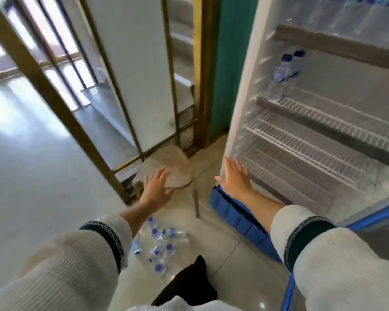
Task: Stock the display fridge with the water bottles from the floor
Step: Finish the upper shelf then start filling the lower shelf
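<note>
The open fridge [238, 90] holds two bottles [286, 70] on a wire shelf [323, 117], more bottles [160, 245] lie on the floor [32, 176], and the left hand [158, 185] and right hand [235, 177] both reach out flat-fingered, empty.

The fridge [234, 90] stands open on the right, with two bottles [285, 72] upright at the left end of a wire shelf [337, 117] and more shelves below. Left of the fridge, a cluster of bottles [158, 245] lies on the floor [20, 187], with a framed partition [130, 70] behind.
</note>
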`<state>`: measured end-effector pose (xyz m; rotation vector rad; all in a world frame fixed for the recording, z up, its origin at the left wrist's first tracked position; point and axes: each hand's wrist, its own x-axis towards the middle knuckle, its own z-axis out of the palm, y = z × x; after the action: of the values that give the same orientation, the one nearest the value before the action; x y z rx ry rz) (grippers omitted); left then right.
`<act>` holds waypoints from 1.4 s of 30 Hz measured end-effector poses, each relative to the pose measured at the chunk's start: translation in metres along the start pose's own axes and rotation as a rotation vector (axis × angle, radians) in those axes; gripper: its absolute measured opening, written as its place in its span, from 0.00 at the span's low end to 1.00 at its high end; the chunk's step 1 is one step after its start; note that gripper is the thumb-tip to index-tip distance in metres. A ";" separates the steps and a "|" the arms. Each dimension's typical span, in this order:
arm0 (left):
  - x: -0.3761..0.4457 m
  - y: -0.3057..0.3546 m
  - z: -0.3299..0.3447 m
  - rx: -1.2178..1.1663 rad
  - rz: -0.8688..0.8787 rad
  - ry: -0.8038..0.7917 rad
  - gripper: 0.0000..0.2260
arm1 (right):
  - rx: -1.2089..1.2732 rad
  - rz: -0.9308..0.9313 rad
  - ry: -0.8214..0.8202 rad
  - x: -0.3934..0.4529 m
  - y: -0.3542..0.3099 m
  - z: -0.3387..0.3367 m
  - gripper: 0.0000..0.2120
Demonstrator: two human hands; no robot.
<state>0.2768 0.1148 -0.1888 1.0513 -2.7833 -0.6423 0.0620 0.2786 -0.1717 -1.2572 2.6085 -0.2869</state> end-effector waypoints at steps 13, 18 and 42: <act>-0.150 -0.168 0.009 0.018 -0.366 -0.185 0.27 | 0.044 -0.097 -0.323 -0.045 -0.138 0.144 0.38; -0.181 -0.222 0.056 0.053 -0.362 -0.300 0.27 | 0.095 0.025 -0.412 -0.062 -0.156 0.214 0.39; -0.087 -0.449 0.565 -0.108 -0.009 -0.672 0.39 | 0.507 0.149 -0.369 0.033 -0.033 0.753 0.38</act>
<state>0.4839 0.0677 -0.8837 0.9582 -3.2224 -1.3453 0.2850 0.1755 -0.8847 -0.8431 2.1161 -0.5822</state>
